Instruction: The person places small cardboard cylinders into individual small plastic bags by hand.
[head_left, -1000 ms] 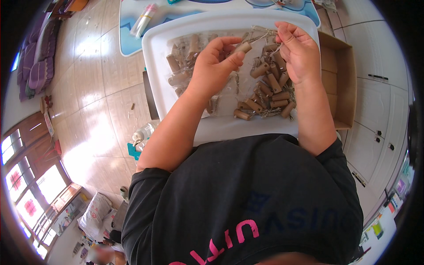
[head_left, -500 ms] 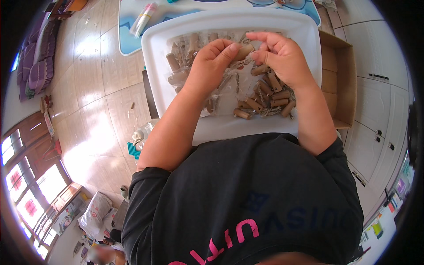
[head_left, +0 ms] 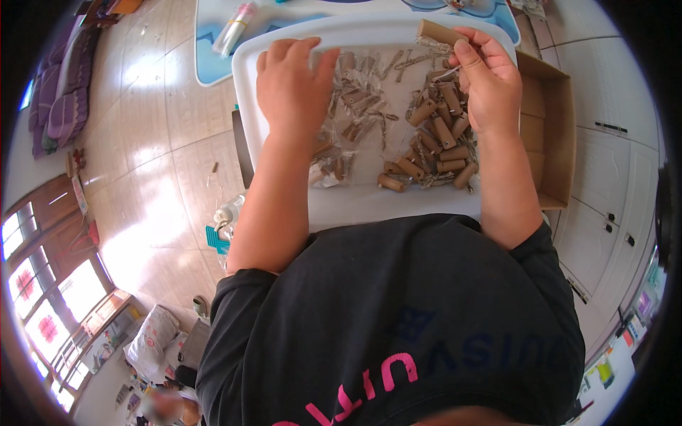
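My right hand (head_left: 491, 79) is closed on a brown wooden cylinder (head_left: 439, 33) with a twisted cord, pinched between thumb and fingers above the tray's far right part. My left hand (head_left: 293, 86) has its fingers spread over the left side of the white tray (head_left: 355, 202), above clear plastic bags (head_left: 362, 96) with brown pieces in them. What lies directly under that palm is hidden. Below my right hand is a heap of loose brown cylinders (head_left: 440, 135) with cords. A few bits of twisted cord (head_left: 386, 128) lie in the middle.
An open cardboard box (head_left: 550, 135) stands against the tray's right side. Beyond the tray, a blue and white table (head_left: 213, 60) carries a bundle of clear plastic sleeves (head_left: 234, 30). A bottle (head_left: 231, 209) is by my left forearm. White cabinets (head_left: 597, 170) line the right.
My hands have parted. The right hand has carried the cylinder up and to the right, while the left has let go, moved left and spread its fingers over the bags.
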Available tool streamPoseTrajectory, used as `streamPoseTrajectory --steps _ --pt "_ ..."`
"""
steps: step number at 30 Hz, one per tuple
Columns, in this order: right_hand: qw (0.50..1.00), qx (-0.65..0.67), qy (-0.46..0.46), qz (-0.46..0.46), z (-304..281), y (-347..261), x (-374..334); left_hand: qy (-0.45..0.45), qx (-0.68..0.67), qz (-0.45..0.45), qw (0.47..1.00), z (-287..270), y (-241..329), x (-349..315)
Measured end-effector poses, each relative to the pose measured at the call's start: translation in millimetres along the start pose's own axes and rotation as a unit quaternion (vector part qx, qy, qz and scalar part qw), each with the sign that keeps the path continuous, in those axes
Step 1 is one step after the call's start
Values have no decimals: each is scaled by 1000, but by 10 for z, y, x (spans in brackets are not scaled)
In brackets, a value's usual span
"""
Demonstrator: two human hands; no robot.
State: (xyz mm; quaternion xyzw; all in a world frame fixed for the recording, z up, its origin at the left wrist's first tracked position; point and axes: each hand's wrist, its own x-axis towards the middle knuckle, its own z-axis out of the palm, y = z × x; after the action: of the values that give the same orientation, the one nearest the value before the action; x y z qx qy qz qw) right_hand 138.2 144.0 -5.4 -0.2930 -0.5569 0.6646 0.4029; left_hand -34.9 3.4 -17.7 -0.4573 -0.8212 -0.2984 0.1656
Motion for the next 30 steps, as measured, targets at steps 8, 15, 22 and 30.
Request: streamPoseTrajectory --steps 8,15,22,30 --pt "1000 17 7 -18 -44 -21 7 -18 3 1 1000 31 -49 -9" --pt "994 95 49 -17 -127 -31 55 -106 -68 99 987 49 241 -162" --pt "996 83 35 -17 -154 -11 65 -287 -27 219 932 111 440 -438" --pt "996 62 66 22 -2 -169 11 -269 28 222 937 129 298 -357"
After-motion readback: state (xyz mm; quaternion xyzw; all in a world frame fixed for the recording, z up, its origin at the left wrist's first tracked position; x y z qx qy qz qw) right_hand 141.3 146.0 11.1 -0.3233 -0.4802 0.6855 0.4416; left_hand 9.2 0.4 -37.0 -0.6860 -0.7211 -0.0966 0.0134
